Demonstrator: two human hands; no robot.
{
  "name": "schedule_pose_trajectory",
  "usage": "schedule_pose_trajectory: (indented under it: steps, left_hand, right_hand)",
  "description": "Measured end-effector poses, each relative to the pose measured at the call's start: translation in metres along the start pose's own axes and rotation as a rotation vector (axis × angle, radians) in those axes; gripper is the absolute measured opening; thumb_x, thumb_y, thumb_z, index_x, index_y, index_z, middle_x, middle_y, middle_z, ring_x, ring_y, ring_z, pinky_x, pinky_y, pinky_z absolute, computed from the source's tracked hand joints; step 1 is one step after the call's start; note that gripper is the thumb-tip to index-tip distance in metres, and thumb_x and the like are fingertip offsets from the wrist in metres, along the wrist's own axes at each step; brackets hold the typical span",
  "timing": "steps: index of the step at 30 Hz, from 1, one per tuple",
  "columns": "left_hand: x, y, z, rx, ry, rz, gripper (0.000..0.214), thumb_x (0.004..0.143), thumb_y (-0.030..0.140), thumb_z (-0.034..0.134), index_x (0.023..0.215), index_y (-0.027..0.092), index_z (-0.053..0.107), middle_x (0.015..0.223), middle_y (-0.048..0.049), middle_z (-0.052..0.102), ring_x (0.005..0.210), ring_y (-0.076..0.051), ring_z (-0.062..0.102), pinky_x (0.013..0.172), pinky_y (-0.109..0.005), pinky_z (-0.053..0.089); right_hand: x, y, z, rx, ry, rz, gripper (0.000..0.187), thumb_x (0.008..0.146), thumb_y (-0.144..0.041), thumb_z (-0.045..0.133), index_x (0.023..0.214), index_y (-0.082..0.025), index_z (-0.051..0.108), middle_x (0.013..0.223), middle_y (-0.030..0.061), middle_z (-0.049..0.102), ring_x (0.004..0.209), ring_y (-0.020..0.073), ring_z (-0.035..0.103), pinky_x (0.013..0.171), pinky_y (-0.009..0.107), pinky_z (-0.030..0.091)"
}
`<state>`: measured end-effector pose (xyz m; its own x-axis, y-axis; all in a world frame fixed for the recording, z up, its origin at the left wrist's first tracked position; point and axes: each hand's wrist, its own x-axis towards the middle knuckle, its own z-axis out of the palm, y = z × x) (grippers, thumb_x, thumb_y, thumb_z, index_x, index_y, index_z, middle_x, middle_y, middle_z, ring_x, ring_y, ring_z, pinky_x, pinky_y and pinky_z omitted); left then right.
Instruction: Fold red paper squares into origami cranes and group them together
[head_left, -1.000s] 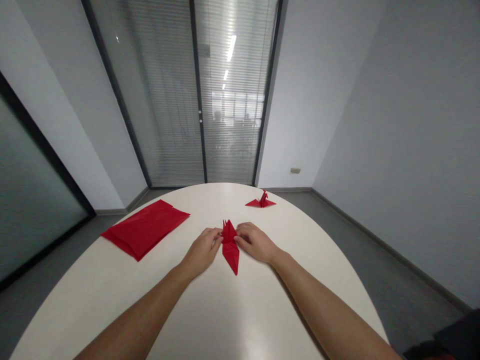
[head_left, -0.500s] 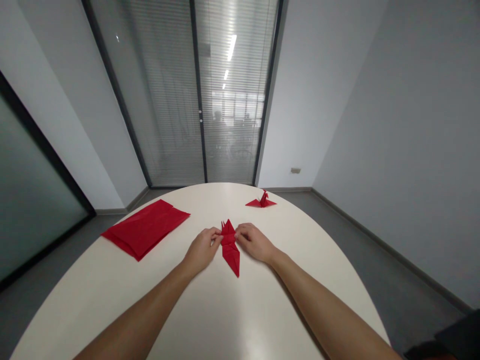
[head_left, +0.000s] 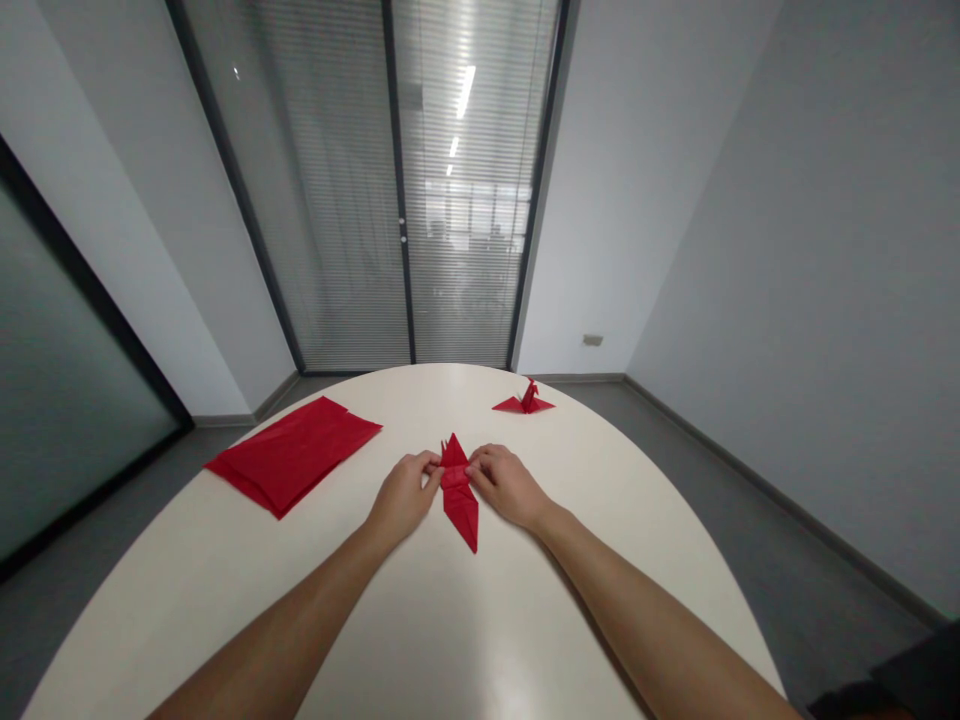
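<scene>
A partly folded red paper figure (head_left: 459,495) lies on the white round table (head_left: 450,620), its long point aimed toward me. My left hand (head_left: 403,496) pinches its left edge with curled fingers. My right hand (head_left: 508,483) pinches its right edge the same way. Both sets of fingertips meet at the upper part of the fold, and the paper stays flat on the table.
A finished red paper crane (head_left: 525,402) stands at the far side of the table. A stack of flat red sheets (head_left: 294,456) lies at the left. Beyond the table are glass doors with blinds (head_left: 405,190) and grey walls.
Both hands have drawn slightly closer together over the top of the red figure, pressing its upper flaps inward. The figure itself has stayed in place.
</scene>
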<state>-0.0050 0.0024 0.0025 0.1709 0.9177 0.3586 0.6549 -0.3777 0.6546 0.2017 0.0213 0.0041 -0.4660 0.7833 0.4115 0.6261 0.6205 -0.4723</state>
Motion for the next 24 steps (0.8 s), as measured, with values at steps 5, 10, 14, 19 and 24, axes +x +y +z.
schedule_pose_trajectory:
  steps: [5, 10, 14, 19, 24]
  left_hand:
    - [0.000, -0.001, 0.001, 0.004, 0.005, 0.018, 0.017, 0.090, 0.019, 0.052, 0.096, 0.019, 0.068, 0.092, -0.0071, 0.073, 0.089, -0.023, 0.065, 0.083, -0.036, 0.050]
    - [0.000, -0.001, 0.001, 0.012, -0.010, 0.027, 0.018, 0.090, 0.017, 0.051, 0.096, 0.018, 0.069, 0.093, -0.0076, 0.072, 0.091, -0.023, 0.064, 0.086, -0.038, 0.050]
    - [0.000, -0.005, 0.003, 0.071, 0.030, 0.058, 0.015, 0.088, 0.016, 0.054, 0.094, 0.018, 0.068, 0.091, -0.0069, 0.071, 0.093, -0.024, 0.063, 0.087, -0.039, 0.050]
    - [-0.001, -0.010, 0.006, 0.117, 0.119, 0.042, 0.017, 0.086, 0.014, 0.059, 0.102, 0.017, 0.063, 0.094, -0.0080, 0.069, 0.094, -0.025, 0.062, 0.089, -0.042, 0.051]
    - [-0.002, 0.001, 0.001, 0.137, 0.138, 0.175, 0.020, 0.087, 0.008, 0.053, 0.100, 0.021, 0.062, 0.104, -0.0074, 0.065, 0.101, -0.024, 0.060, 0.093, -0.039, 0.049]
  right_hand:
    - [0.000, -0.006, -0.001, -0.068, 0.026, 0.059, 0.008, 0.093, -0.022, 0.061, 0.086, -0.018, 0.062, 0.087, 0.0058, 0.064, 0.086, 0.0197, 0.057, 0.078, 0.032, 0.044]
    - [0.000, -0.009, -0.002, -0.064, 0.024, -0.025, 0.006, 0.091, -0.017, 0.064, 0.094, -0.019, 0.069, 0.100, 0.0071, 0.066, 0.096, 0.0214, 0.058, 0.087, 0.034, 0.045]
    - [0.001, -0.007, -0.002, -0.096, -0.003, -0.073, 0.014, 0.094, -0.020, 0.062, 0.098, -0.021, 0.076, 0.101, 0.0075, 0.069, 0.098, 0.0224, 0.059, 0.090, 0.037, 0.045]
    - [0.000, -0.005, -0.001, -0.119, -0.047, -0.118, 0.023, 0.097, -0.024, 0.057, 0.106, -0.023, 0.078, 0.102, 0.0087, 0.071, 0.102, 0.0233, 0.058, 0.090, 0.038, 0.047]
    - [-0.001, -0.004, -0.001, -0.118, -0.054, -0.131, 0.025, 0.098, -0.025, 0.056, 0.112, -0.022, 0.076, 0.104, 0.0091, 0.072, 0.103, 0.0234, 0.058, 0.093, 0.037, 0.047]
